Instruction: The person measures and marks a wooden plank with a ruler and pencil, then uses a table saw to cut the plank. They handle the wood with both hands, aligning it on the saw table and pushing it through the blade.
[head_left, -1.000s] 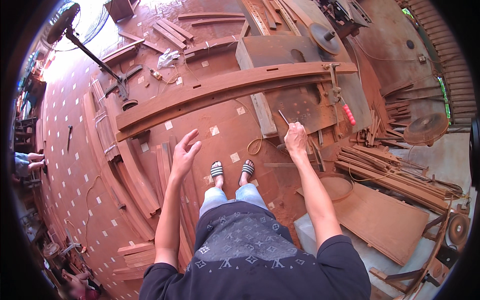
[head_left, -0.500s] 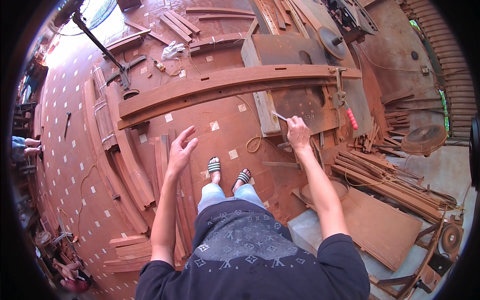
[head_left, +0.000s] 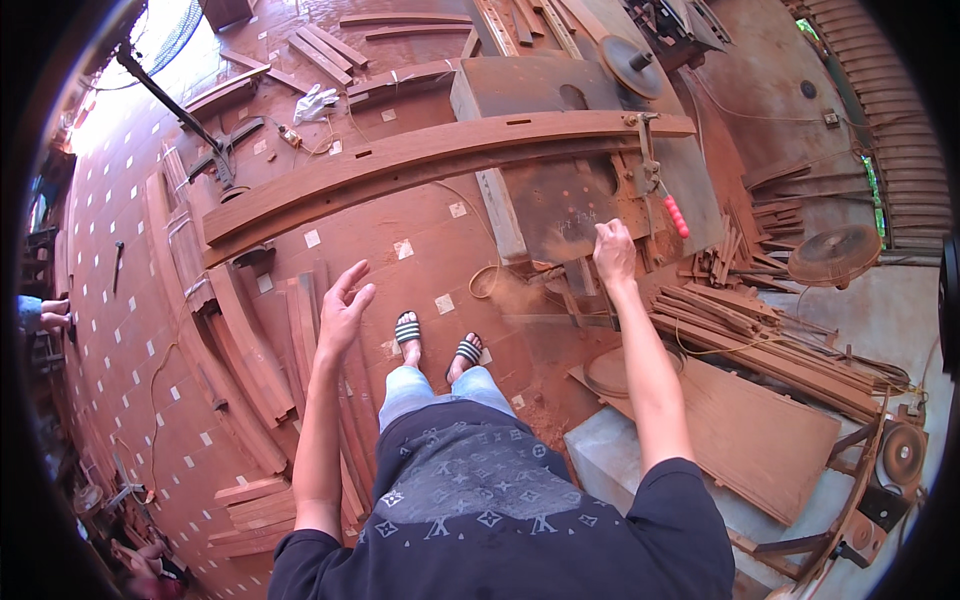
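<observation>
My right hand point(head_left: 614, 252) is closed over the near part of a dusty metal machine table point(head_left: 520, 205); what it holds, if anything, is hidden. My left hand point(head_left: 345, 308) hovers over the floor with fingers apart, holding nothing. Beyond both hands, a long reddish-brown wooden beam point(head_left: 440, 143) with slots cut in its top lies across the machine table, its left end jutting past the table. A second beam shows along its near side. A metal clamp point(head_left: 647, 150) with a red ribbed handle point(head_left: 676, 216) grips the right end.
Timber stacks point(head_left: 255, 350) lie on the tiled floor at left, and more wood strips point(head_left: 760, 340) at right. A round disc point(head_left: 630, 66) stands at the table's far side. A loop of cord point(head_left: 483, 282) lies by its near corner. A wide board point(head_left: 740, 440) rests at lower right.
My right hand has drawn back from the table's near left corner; the thin pale tool that stuck out of it no longer shows clearly. The view has shifted slightly; my left hand stays open.
</observation>
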